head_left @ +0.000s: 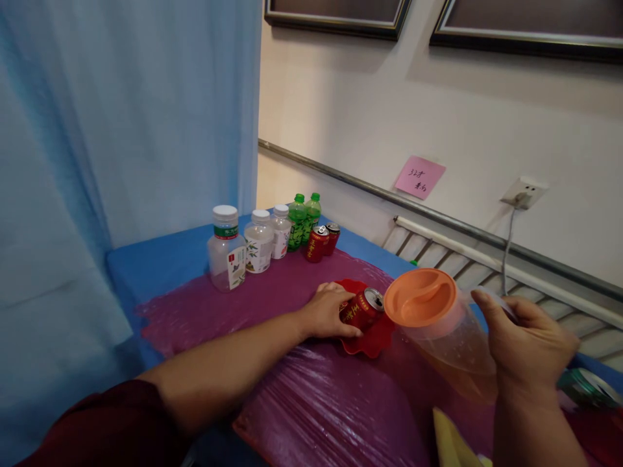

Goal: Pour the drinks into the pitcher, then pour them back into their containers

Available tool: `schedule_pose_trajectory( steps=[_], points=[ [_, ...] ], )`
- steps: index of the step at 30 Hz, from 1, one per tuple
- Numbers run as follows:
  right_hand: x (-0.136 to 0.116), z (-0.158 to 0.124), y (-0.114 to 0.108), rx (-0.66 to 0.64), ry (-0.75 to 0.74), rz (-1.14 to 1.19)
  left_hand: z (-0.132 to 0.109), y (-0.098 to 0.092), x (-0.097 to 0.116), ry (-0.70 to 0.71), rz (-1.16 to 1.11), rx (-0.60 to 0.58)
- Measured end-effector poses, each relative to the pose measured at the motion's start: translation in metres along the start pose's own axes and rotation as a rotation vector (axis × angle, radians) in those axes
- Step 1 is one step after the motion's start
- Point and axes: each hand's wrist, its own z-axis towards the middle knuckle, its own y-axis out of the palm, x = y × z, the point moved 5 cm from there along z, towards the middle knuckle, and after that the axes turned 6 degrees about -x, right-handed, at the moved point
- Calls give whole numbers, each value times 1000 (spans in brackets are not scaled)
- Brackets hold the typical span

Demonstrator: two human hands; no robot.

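My left hand (333, 312) grips a red drink can (359, 310), which leans to the right with its opened top toward the pitcher. Beneath the can lies a red scalloped mat (374, 342). My right hand (528, 337) is wrapped around the handle of a clear plastic pitcher (452, 350) with an orange lid (419, 298). The pitcher is tilted, its lid end toward the can, and brownish liquid sits in its lower part. I cannot make out any stream between pitcher and can.
Clear bottles with white caps (226, 259), green bottles (311, 214) and two red cans (317, 245) stand at the back. Purple plastic sheeting (331, 395) covers the blue table. A yellow cloth (450, 438) lies in front, a green can (588, 388) at right. A radiator (452, 259) runs along the wall.
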Motion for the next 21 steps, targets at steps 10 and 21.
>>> schedule_pose_trajectory(
  steps=[10, 21],
  points=[
    [2, -1, 2, 1, -12, -16, 1, 1, -1, -6, -1, -14],
    [2, -2, 1, -5, -16, -35, 1, -1, 1, -9, -2, -21]
  ],
)
